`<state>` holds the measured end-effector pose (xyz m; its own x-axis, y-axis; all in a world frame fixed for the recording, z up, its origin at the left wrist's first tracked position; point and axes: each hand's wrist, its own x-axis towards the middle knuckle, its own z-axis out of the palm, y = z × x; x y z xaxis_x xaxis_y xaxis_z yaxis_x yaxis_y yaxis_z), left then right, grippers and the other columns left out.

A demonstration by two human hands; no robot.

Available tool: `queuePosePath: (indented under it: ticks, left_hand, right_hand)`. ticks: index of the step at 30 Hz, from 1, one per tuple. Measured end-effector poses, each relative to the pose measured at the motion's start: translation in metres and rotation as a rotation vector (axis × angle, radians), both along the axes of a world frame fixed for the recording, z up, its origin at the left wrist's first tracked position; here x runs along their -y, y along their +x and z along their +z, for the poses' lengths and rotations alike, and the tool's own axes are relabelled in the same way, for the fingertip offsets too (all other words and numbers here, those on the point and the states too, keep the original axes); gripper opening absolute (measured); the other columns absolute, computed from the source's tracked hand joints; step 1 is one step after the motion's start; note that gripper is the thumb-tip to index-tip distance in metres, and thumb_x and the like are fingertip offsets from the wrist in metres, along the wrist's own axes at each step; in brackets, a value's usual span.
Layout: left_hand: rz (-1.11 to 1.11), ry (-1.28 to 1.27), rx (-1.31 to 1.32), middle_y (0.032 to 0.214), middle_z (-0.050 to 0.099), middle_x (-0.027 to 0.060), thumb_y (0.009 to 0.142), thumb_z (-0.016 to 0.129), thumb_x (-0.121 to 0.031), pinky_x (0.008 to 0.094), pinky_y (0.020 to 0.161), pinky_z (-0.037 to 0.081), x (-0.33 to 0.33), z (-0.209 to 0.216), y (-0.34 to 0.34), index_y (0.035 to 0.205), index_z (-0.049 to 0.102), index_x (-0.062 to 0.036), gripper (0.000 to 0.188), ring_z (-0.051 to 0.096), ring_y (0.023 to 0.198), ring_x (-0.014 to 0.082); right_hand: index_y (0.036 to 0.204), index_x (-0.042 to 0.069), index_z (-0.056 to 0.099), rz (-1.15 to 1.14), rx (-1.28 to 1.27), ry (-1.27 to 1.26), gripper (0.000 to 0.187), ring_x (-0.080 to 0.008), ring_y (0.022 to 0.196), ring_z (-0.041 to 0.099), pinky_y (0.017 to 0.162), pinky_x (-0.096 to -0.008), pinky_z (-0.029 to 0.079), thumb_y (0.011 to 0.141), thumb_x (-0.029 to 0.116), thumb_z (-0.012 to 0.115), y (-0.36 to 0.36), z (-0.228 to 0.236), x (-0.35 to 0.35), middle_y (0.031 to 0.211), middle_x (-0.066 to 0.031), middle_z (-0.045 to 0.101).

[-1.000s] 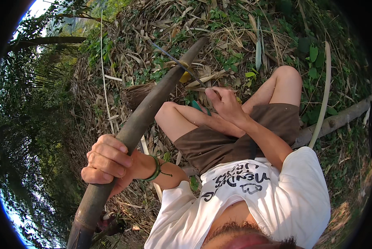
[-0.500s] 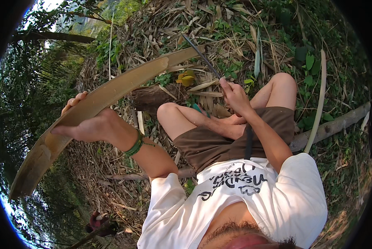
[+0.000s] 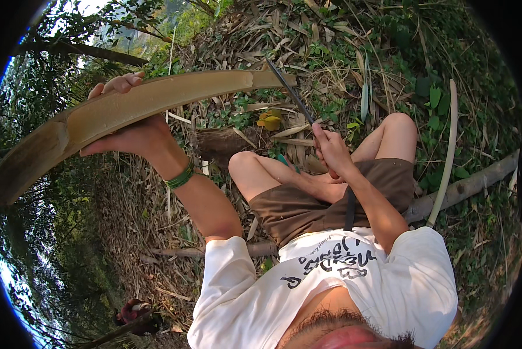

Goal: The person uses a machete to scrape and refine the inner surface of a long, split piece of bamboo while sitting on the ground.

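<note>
Split bamboo half (image 3: 127, 113) raised level at the left, gripped by left hand (image 3: 130, 131); long dark blade (image 3: 290, 93) clasped in right hand (image 3: 331, 148) over the knees, apart from the bamboo, inner face bare, trimming seemingly unfinished.

bamboo slab (image 3: 127, 113): far end lost in dark rim | left hand (image 3: 130, 125): palm hidden behind slab
</note>
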<state>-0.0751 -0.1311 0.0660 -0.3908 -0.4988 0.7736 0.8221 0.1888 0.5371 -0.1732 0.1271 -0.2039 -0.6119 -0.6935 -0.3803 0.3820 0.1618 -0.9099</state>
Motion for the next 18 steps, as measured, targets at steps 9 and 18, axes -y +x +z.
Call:
queuePosePath:
  ticks: [9, 18]
  left_hand:
    - [0.057, -0.126, 0.000, 0.066, 0.040, 0.0015, 0.075, 0.039, -0.086, 0.0229, 0.051, 0.036, 0.007, 0.017, -0.017, 0.084, 0.044, -0.0150, 0.072, 0.038, 0.057, 0.0131]
    - [0.820, 0.038, 0.037, 0.055, 0.040, 0.0000, 0.079, 0.016, -0.090, 0.0194, 0.046, 0.039, -0.051, 0.014, -0.050, 0.067, 0.035, -0.0150, 0.078, 0.037, 0.046, 0.0105]
  right_hand:
    - [0.072, 0.008, 0.045, 0.019, 0.002, -0.158, 0.058, -0.0068, 0.042, 0.040, 0.038, -0.0228, 0.032, 0.099, 0.059, 0.043, 0.004, 0.034, 0.017, 0.053, 0.0020, 0.042]
    - [0.079, 0.005, 0.052, 0.023, -0.125, -0.613, 0.063, -0.0065, 0.042, 0.041, 0.038, -0.0214, 0.032, 0.099, 0.063, 0.038, -0.007, 0.197, 0.037, 0.053, 0.0008, 0.046]
